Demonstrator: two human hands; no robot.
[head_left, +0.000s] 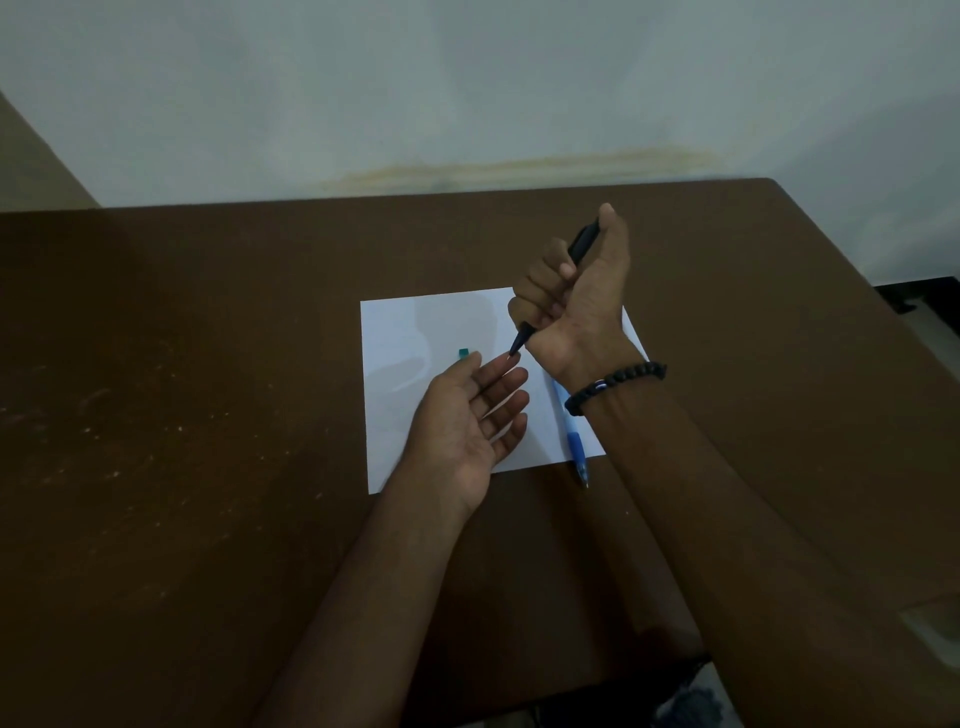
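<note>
My right hand (574, 296) grips a black pen (581, 244) in a fist above the white sheet of paper (415, 332), thumb on the pen's top end, tip pointing down-left. My left hand (470, 423) lies palm up with straight fingers just below the pen's tip (517, 345), its fingertips almost touching it. A small green piece (464, 354) lies on the paper by my left fingertips. A blue pen (574, 441) rests on the paper's right side, partly under my right wrist.
The paper lies on a dark brown table (208, 389) pushed against a pale wall (467, 93). The table's right edge runs diagonally at the far right. A black bead bracelet (615, 382) sits on my right wrist.
</note>
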